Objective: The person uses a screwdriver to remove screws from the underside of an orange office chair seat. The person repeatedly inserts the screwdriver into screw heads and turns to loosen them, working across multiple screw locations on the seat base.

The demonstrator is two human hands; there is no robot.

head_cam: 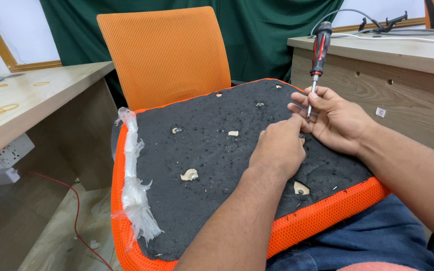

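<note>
Screwdriver (319, 50), red and black in the handle, is held upright by its metal shaft in the closed right hand (335, 119). The tip is set on the black underside of an orange seat cushion (212, 150) resting on the lap. The left hand (277, 148) is curled, its fingertips pressed to the fabric beside the tip.
</note>
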